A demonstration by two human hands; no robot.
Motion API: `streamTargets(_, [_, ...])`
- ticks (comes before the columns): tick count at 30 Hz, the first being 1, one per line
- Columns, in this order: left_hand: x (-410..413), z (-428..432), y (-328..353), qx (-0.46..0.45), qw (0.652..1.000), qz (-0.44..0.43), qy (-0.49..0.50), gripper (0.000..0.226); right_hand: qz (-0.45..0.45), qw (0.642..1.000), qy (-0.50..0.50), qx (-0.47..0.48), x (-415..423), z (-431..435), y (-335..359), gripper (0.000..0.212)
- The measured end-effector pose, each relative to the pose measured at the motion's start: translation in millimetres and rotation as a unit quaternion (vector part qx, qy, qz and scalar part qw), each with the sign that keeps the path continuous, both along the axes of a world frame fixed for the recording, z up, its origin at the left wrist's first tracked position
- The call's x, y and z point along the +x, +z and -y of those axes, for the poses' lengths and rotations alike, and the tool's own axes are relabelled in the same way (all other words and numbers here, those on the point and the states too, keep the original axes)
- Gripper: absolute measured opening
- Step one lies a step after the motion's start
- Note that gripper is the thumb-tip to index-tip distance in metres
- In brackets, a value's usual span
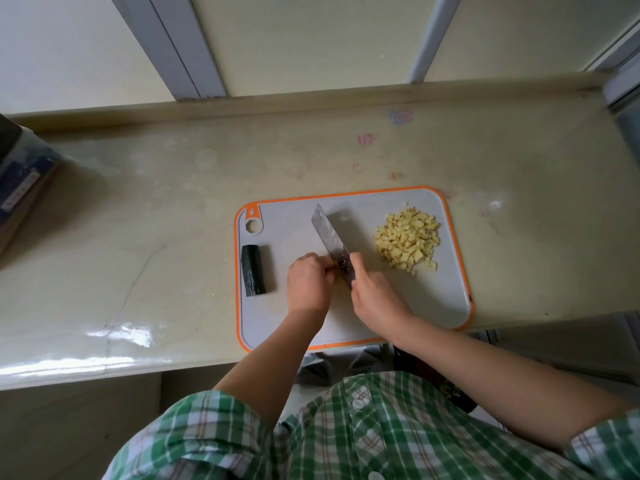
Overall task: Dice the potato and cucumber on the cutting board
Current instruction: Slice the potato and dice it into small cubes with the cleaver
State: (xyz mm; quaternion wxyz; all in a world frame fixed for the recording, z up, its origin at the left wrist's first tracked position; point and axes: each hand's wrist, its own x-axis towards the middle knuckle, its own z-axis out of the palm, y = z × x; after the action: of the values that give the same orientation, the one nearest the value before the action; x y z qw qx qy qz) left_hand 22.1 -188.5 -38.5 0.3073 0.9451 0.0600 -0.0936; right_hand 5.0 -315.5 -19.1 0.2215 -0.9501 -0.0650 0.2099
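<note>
1. Cutting board (415, 306): matte grey, rounded corners, orange rim; flat on glossy beige counter (173, 202).
2. Diced potato (408, 240): small pale-yellow cubes heaped at board's far right.
3. Cucumber (253, 270): dark green stubby cylinder lying at board's left edge, apart from both hands.
4. Right hand (374, 296): fingers wrapped round handle of cleaver (330, 242); broad steel blade over board centre.
5. Left hand (308, 282): fingers curled against blade's side; anything pinched, cannot tell.

A home kitchen: a beige stone counter (173, 209) under a window frame (187, 46), with a cutting board (433, 299) and cleaver (329, 237).
</note>
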Motion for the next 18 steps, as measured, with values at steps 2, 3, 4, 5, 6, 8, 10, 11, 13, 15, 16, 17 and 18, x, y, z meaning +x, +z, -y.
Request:
streamTargets(2, [0.0, -0.1, 0.2, -0.005, 1.0, 0.0, 0.004, 0.018, 0.001, 1.0, -0.007, 0.002, -1.7, -0.2, -2.2, 0.038])
streamTargets(3, [-0.1, -0.4, 0.5, -0.003, 1.0, 0.001, 0.003, 0.017, 0.002, 1.0, -0.013, 0.006, -1.8, 0.7, -3.0, 0.037])
streamTargets(4, [-0.1, -0.7, 0.6, 0.002, 1.0, 0.002, -0.001, 0.016, 0.004, 1.0, -0.017, 0.012, -1.0, 1.8, -3.2, 0.035])
streamTargets(5, [-0.3, -1.0, 0.8, 0.007, 1.0, 0.003, -0.005, 0.015, 0.006, 1.0, -0.021, 0.018, 0.0, 2.9, -2.8, 0.033])
streamTargets(6, [-0.4, -1.3, 0.8, 0.011, 1.0, 0.005, -0.009, 0.014, 0.007, 0.999, -0.022, 0.025, 1.4, 3.6, -1.7, 0.032])
streamTargets(8, [-1.6, -2.1, 0.7, 0.015, 1.0, 0.006, -0.011, 0.011, 0.016, 0.999, -0.023, 0.038, 4.5, 4.9, 0.7, 0.032])
streamTargets(10, [-3.9, -4.5, -0.5, 0.012, 1.0, 0.009, -0.003, 0.01, 0.034, 0.998, -0.021, 0.038, 7.2, 6.8, 3.6, 0.033])
streamTargets(11, [-5.5, -6.1, -1.3, 0.009, 1.0, 0.013, 0.001, 0.011, 0.044, 0.998, -0.016, 0.036, 8.0, 8.0, 5.0, 0.034])
streamTargets(13, [-8.1, -7.9, -0.9, 0.005, 1.0, 0.024, 0.002, 0.011, 0.053, 0.998, -0.001, 0.03, 7.7, 10.4, 7.7, 0.036])
streamTargets(15, [-8.2, -7.4, 0.6, 0.008, 1.0, 0.026, 0.001, 0.011, 0.051, 0.998, 0.015, 0.025, 5.5, 11.9, 8.7, 0.038])
streamTargets(16, [-7.4, -6.4, 1.1, 0.011, 1.0, 0.025, 0.002, 0.011, 0.046, 0.999, 0.021, 0.02, 3.7, 12.1, 9.0, 0.038])
streamTargets(17, [-6.6, -5.4, 1.6, 0.014, 1.0, 0.021, 0.005, 0.012, 0.042, 0.999, 0.026, 0.014, 2.0, 11.7, 8.3, 0.039])
streamTargets(18, [-6.0, -4.4, 2.3, 0.018, 1.0, 0.018, 0.008, 0.012, 0.038, 0.999, 0.03, 0.007, 0.3, 11.2, 8.1, 0.039])
